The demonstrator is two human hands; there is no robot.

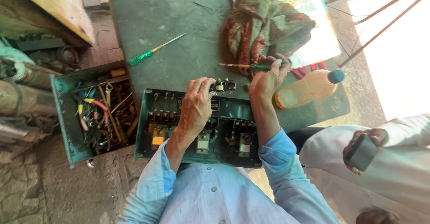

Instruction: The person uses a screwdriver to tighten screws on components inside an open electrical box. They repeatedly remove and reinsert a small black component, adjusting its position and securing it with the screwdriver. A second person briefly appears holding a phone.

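Terminal block: I see a small black terminal block (224, 85) with metal screws sitting on the table just past the far rim of the open box, between my two hands.
Left hand: my left hand (196, 105) lies palm down over the box's far edge, fingers curled, the fingertips pinching the near end of the terminal block.
Right hand: my right hand (268, 78) is closed round the green handle of a screwdriver (244, 66), whose shaft lies level and points left, above the block and apart from it.
Arms: both forearms come up from light blue sleeves, the right one crossing the box's right end.
Switch box: the dark green switch box (148, 130) lies open before me, with fuse holders and contacts inside.
Table: a worn grey-green table (179, 18) carries a second green-handled screwdriver (154, 50), a crumpled patterned cloth (264, 25) and an orange bottle (307, 89) with a blue cap lying on its side.
Left side: a metal toolbox (62, 116) full of pliers and wires sits on rough ground.
Right side: another person in white holds a phone (362, 152).
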